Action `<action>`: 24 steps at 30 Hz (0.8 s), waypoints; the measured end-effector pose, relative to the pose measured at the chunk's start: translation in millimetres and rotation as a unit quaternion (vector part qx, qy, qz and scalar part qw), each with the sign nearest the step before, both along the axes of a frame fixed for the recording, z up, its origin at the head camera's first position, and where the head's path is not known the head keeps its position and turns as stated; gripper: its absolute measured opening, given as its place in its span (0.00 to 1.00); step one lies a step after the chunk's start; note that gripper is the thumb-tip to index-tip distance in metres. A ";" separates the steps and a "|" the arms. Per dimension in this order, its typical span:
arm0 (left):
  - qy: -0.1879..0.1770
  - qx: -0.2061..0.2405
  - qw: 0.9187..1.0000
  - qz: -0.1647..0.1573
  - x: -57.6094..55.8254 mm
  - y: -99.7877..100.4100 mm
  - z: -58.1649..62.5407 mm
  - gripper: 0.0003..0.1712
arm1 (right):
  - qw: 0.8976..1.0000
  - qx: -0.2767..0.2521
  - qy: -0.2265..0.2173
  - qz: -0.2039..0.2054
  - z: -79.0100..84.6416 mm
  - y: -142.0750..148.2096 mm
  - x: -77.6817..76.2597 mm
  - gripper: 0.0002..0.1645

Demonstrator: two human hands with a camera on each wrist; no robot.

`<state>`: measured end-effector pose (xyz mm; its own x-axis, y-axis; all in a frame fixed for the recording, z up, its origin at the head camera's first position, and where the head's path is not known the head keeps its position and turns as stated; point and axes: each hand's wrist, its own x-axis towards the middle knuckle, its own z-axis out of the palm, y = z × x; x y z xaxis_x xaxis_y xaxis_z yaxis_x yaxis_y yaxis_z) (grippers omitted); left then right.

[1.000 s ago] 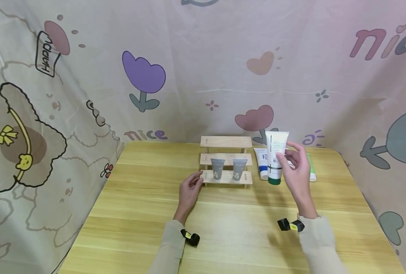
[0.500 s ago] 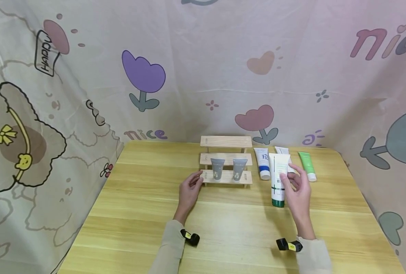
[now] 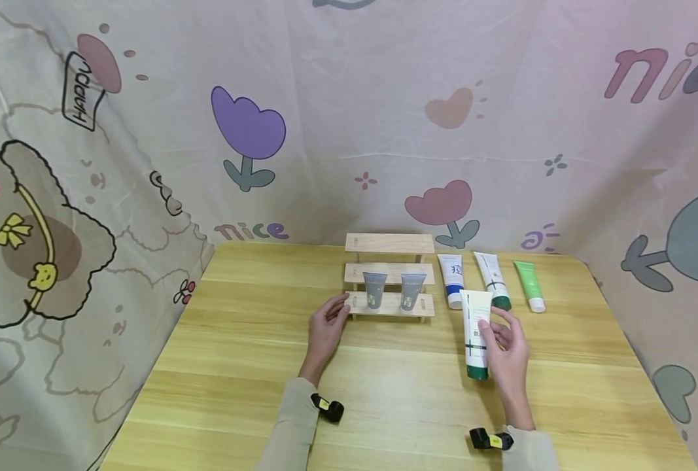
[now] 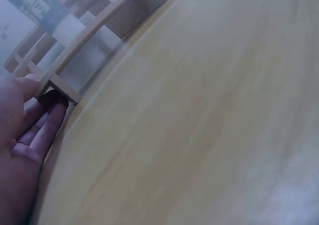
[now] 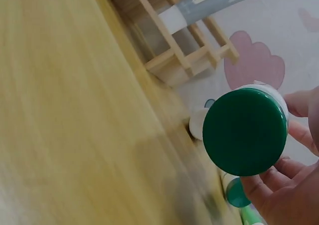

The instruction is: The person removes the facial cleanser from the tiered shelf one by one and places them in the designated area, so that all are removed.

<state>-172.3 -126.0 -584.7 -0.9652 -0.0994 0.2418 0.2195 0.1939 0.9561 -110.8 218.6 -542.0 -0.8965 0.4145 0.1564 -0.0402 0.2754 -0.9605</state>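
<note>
My right hand (image 3: 510, 356) grips a white squeeze tube (image 3: 475, 330) between thumb and fingers. The tube hangs upright, green cap (image 5: 245, 131) downward, in front of the other tubes. At the left end of a three-step wooden display rack (image 3: 389, 243), my left hand (image 3: 326, 333) pinches the lowest shelf; the left wrist view shows the thumb (image 4: 27, 85) near the shelf's top and the fingers below. Two small grey tubes stand on that lowest step, a left one (image 3: 375, 290) and a right one (image 3: 412, 291), white caps down.
Right of the rack lie a white tube with a blue band (image 3: 451, 281), a second white tube with a green cap (image 3: 492, 280) and a slim green tube (image 3: 528, 286). A printed cloth (image 3: 337, 118) hangs behind the wooden table (image 3: 237, 366).
My right hand has moved down and toward me with the white tube, uncovering the tubes behind it. My left hand keeps its place at the rack.
</note>
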 end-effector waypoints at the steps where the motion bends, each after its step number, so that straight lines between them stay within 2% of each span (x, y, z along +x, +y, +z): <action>1: 0.004 0.002 1.000 0.000 0.0 -0.6 -0.6 0.16 | 1.000 0.004 -0.006 -0.001 -1.1 0.1 -0.2 0.24; 10: -0.005 0.000 1.000 0.004 0.0 -0.1 -0.2 0.15 | 0.997 0.036 -0.066 0.016 -12.2 -0.5 -0.3 0.23; 17: -0.009 -0.014 1.000 0.013 0.2 2.4 1.5 0.16 | 0.992 0.075 -0.095 0.019 -17.4 -0.7 -0.7 0.24; 19: -0.010 -0.017 1.000 0.011 2.2 3.7 7.0 0.16 | 0.992 0.082 -0.092 0.020 -19.0 -0.2 -0.9 0.23; 24: -0.003 -0.011 1.000 0.002 11.8 6.2 29.6 0.16 | 0.989 0.120 -0.076 0.032 -22.4 -0.5 -1.1 0.22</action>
<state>-160.5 -119.9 -555.1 -0.9663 -0.0987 0.2377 0.2124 0.2158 0.9531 -111.9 218.1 -564.4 -0.9404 0.3237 0.1046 0.0751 0.4973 -0.8643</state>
